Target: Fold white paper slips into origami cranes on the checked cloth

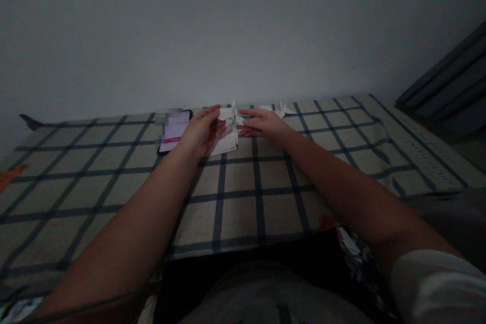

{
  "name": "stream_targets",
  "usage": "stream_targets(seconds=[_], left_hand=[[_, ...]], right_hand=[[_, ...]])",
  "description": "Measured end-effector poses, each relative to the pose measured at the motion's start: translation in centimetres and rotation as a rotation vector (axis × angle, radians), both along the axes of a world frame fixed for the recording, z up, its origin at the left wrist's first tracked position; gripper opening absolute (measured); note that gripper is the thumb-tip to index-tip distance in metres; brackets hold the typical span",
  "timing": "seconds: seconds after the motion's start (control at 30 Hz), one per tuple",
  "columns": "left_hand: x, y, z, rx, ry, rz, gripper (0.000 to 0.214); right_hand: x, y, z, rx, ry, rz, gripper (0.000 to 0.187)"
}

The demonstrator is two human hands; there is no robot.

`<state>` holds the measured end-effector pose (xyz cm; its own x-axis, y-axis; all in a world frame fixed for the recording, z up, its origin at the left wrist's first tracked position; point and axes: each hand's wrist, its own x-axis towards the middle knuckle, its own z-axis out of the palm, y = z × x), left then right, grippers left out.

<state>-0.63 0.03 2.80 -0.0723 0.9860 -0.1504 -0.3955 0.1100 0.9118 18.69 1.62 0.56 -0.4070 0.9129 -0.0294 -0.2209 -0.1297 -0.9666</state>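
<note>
Between my two hands is a small white folded paper crane (233, 112), a thin point of it sticking up. My left hand (205, 129) pinches its left side with curled fingers. From the right, my right hand (261, 124) grips the other side between thumb and fingers; the exact contact is small and dim. Below the crane lies a stack of white paper (227, 146), partly covered by my left hand. A second white paper crane (281, 110) rests on the cloth just behind my right hand.
A phone (175, 132) with a lit screen lies left of my left hand. The table has a checked cloth (239, 205) and ends at a plain wall (243, 30). A dark curtain-like fabric (448, 81) hangs at the right.
</note>
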Motion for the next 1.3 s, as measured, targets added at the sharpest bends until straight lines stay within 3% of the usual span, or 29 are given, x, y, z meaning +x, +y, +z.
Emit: stream_targets(seconds=[0.1, 0.17, 0.3, 0.47, 0.53, 0.63, 0.77, 0.87, 1.03, 1.3], left_hand=[[0.2, 0.1, -0.2, 0.012, 0.024, 0.013, 0.009], [0.2, -0.1, -0.2, 0.028, -0.001, -0.01, 0.014], [0.3, -0.4, -0.2, 0.09, -0.085, -0.11, 0.039], [0.8, -0.5, -1.5, 0.203, 0.161, -0.149, 0.078], [0.8, -0.2, -2.1, 0.263, 0.244, -0.078, 0.07], [0.4, 0.2, -2.5, 0.29, 0.266, -0.075, 0.041], [0.1, 0.2, -2.1, 0.262, 0.308, -0.102, 0.035], [0.4, -0.4, -1.6, 0.17, 0.34, -0.155, 0.029], [0.5, -0.9, -1.1, 0.138, 0.37, -0.229, 0.033], [0.3, -0.2, -1.6, 0.165, 0.33, -0.189, 0.042]], right_hand=[[-0.7, -0.6, -0.2, 0.063, -0.047, 0.065, 0.037], [-1.0, -0.7, -0.1, 0.088, -0.037, 0.017, 0.027], [-1.1, -0.4, 0.2, 0.122, 0.005, -0.167, 0.024], [-1.1, -0.3, -0.3, 0.202, -0.105, -0.215, 0.024], [-1.2, -0.4, -0.6, 0.271, -0.163, -0.161, 0.024], [-1.0, -0.6, -0.8, 0.342, -0.24, -0.136, 0.021], [-0.2, -0.4, -0.2, 0.43, -0.302, -0.251, 0.018], [0.3, -0.2, 0.3, 0.548, -0.293, -0.226, 0.017], [0.3, -0.2, 0.3, 0.695, -0.389, -0.12, 0.018], [0.3, -0.1, -0.4, 0.732, -0.413, -0.195, 0.023]])
